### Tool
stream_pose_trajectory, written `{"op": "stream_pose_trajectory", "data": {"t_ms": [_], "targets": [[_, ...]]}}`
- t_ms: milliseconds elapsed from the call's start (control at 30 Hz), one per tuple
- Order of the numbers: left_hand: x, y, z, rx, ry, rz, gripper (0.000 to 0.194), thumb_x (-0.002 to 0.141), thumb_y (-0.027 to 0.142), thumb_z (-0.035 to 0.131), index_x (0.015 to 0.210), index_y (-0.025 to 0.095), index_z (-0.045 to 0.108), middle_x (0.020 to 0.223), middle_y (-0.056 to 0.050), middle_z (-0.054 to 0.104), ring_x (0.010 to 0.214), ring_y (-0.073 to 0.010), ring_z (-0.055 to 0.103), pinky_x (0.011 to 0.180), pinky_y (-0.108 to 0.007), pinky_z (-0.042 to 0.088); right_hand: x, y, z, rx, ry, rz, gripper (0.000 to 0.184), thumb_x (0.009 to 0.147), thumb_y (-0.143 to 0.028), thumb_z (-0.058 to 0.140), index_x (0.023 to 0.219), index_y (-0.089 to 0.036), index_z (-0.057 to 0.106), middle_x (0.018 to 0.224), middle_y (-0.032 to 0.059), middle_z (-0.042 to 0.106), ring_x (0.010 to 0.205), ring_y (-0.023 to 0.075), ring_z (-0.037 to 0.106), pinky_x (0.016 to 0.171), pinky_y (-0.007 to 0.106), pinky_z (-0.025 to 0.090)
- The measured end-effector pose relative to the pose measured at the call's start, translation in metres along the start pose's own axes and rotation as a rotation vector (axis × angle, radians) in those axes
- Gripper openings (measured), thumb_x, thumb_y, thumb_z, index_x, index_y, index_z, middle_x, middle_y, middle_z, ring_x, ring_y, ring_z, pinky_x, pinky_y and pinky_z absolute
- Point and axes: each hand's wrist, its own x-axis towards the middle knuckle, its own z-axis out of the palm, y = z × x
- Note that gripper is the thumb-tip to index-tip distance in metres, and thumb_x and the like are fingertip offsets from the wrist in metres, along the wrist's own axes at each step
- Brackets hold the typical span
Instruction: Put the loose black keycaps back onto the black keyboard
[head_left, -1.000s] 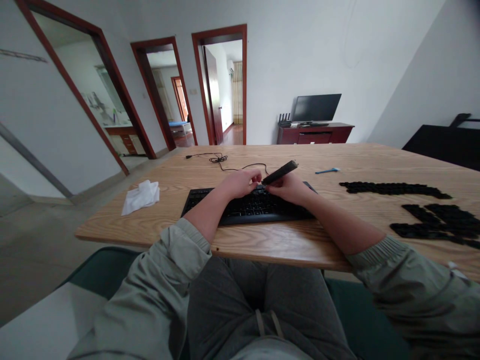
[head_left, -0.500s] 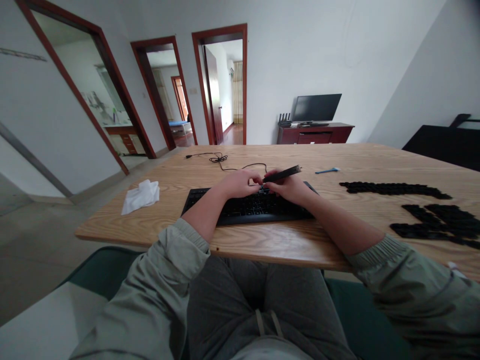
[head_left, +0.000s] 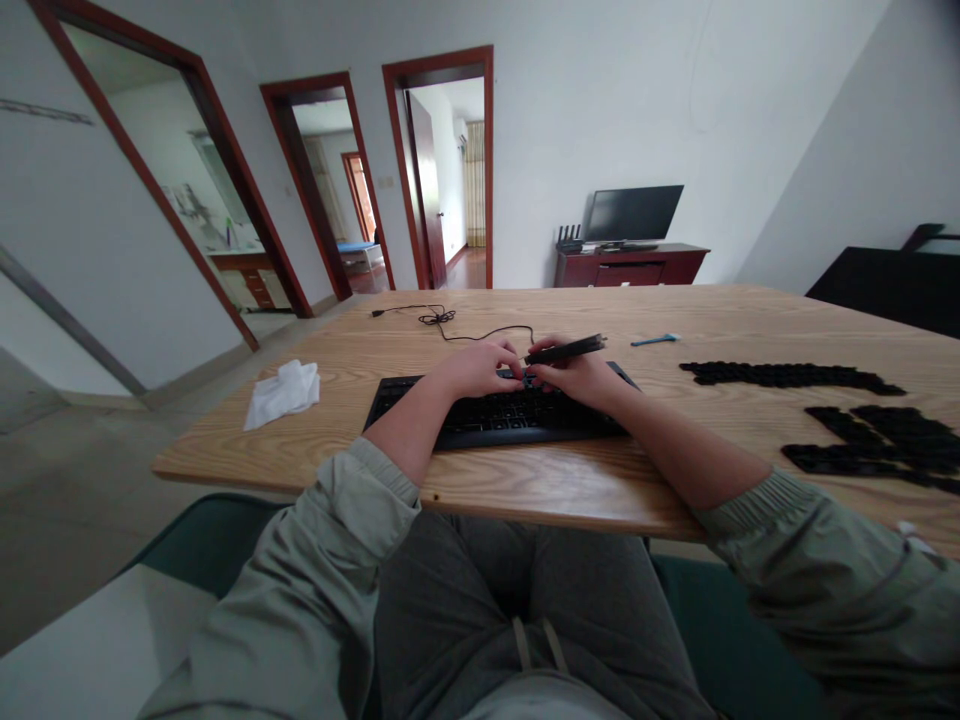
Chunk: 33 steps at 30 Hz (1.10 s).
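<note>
A black keyboard [head_left: 517,430] lies near the front edge of the wooden table, with most of its keycaps off in the part I can see. My right hand [head_left: 574,378] is closed around a slim black tool [head_left: 570,349], whose outer end sticks out to the upper right. Its working end points down at the keyboard's upper middle, hidden among the fingers. My left hand [head_left: 480,368] rests over the keyboard's upper left, fingers bent and tips together close to the right fingertips. Whatever the left fingers pinch is too small to make out.
Black keycaps [head_left: 787,376] lie in rows at the right, with another group of keycaps [head_left: 892,440] nearer me. A blue brush [head_left: 655,340] lies behind the right hand. The keyboard's coiled cable [head_left: 437,317] is at the back, and crumpled white tissue [head_left: 283,394] at the left.
The black tool has tipped slightly flatter in my right hand. Both hands stay at almost the same spot over the keyboard, with only small finger shifts.
</note>
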Motion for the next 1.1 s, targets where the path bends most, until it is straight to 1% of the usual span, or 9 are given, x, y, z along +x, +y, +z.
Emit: {"op": "stream_pose_trajectory", "data": {"t_ms": [167,300,400,567,667,767,900,1000,1100], "targets": [[0.0014,0.0017,0.0003,0.041,-0.007,-0.023,0.016,0.083,0.030,0.063,0.092,0.022,0.074,0.103,-0.003,0.063,0.089,-0.0141,0.060,0.083,-0.026,0.047,-0.0028,-0.0027,0.0000,0.040,-0.034,0.020,0.014,0.084,-0.030,0.063,0.093,-0.019,0.061,0.076,0.0029,0.066,0.059,0.0125,0.062,0.055,0.024,0.054],[0.0019,0.0003,0.0016,0.046,0.008,-0.012,0.018,0.085,0.031,0.063,0.094,0.022,0.075,0.102,-0.004,0.062,0.089,-0.0144,0.060,0.085,-0.027,0.047,-0.0023,-0.0015,-0.0007,-0.044,0.001,0.008,0.016,0.087,-0.033,0.061,0.096,-0.020,0.061,0.078,0.0039,0.067,0.061,0.0145,0.064,0.052,0.024,0.053],[0.0016,-0.0013,0.0028,0.041,0.041,0.031,0.017,0.085,0.031,0.063,0.094,0.023,0.075,0.104,-0.004,0.060,0.095,-0.0150,0.059,0.089,-0.028,0.047,-0.0013,-0.0003,-0.0009,-0.114,0.012,-0.015,0.015,0.088,-0.031,0.060,0.098,-0.020,0.061,0.079,0.0043,0.067,0.061,0.0143,0.064,0.051,0.023,0.052],[0.0014,-0.0017,0.0041,0.030,0.040,0.096,0.011,0.083,0.028,0.067,0.088,0.023,0.075,0.109,-0.004,0.058,0.103,-0.0151,0.058,0.094,-0.028,0.046,-0.0030,0.0002,-0.0009,-0.072,-0.025,0.005,0.012,0.089,-0.027,0.055,0.097,-0.018,0.060,0.075,0.0031,0.065,0.058,0.0126,0.063,0.049,0.021,0.050],[0.0022,-0.0039,0.0063,0.034,0.047,0.103,0.011,0.084,0.027,0.066,0.088,0.023,0.075,0.113,-0.004,0.056,0.106,-0.0151,0.057,0.096,-0.028,0.045,-0.0048,0.0011,-0.0015,-0.058,-0.012,0.045,0.014,0.091,-0.028,0.053,0.097,-0.017,0.060,0.078,0.0035,0.065,0.054,0.0113,0.061,0.046,0.021,0.048],[0.0033,-0.0071,0.0085,0.051,0.075,0.098,0.013,0.085,0.026,0.063,0.091,0.023,0.075,0.115,-0.004,0.056,0.105,-0.0149,0.057,0.096,-0.029,0.045,-0.0039,0.0031,-0.0015,-0.088,0.009,0.074,0.019,0.093,-0.033,0.052,0.100,-0.017,0.058,0.082,0.0048,0.066,0.052,0.0111,0.060,0.045,0.021,0.048],[0.0037,-0.0077,0.0074,0.061,0.070,0.100,0.010,0.084,0.024,0.065,0.085,0.021,0.074,0.111,-0.004,0.057,0.102,-0.0153,0.058,0.094,-0.030,0.046,0.0005,0.0042,0.0009,-0.148,0.021,0.017,0.023,0.095,-0.039,0.050,0.099,-0.017,0.057,0.081,0.0049,0.065,0.050,0.0109,0.057,0.045,0.022,0.047],[0.0030,-0.0065,0.0057,0.055,0.053,0.108,0.009,0.083,0.023,0.065,0.083,0.021,0.074,0.108,-0.003,0.058,0.101,-0.0153,0.058,0.091,-0.029,0.047,0.0000,0.0005,0.0029,-0.157,0.024,-0.038,0.020,0.094,-0.037,0.051,0.097,-0.018,0.058,0.083,0.0047,0.065,0.052,0.0105,0.056,0.047,0.023,0.048],[0.0028,-0.0065,0.0062,0.070,0.056,0.127,0.010,0.083,0.022,0.064,0.085,0.022,0.074,0.108,-0.003,0.058,0.101,-0.0154,0.058,0.090,-0.029,0.047,-0.0046,-0.0047,0.0031,-0.167,0.027,-0.043,0.017,0.093,-0.034,0.052,0.095,-0.019,0.059,0.083,0.0044,0.063,0.054,0.0106,0.054,0.048,0.023,0.047]]}}
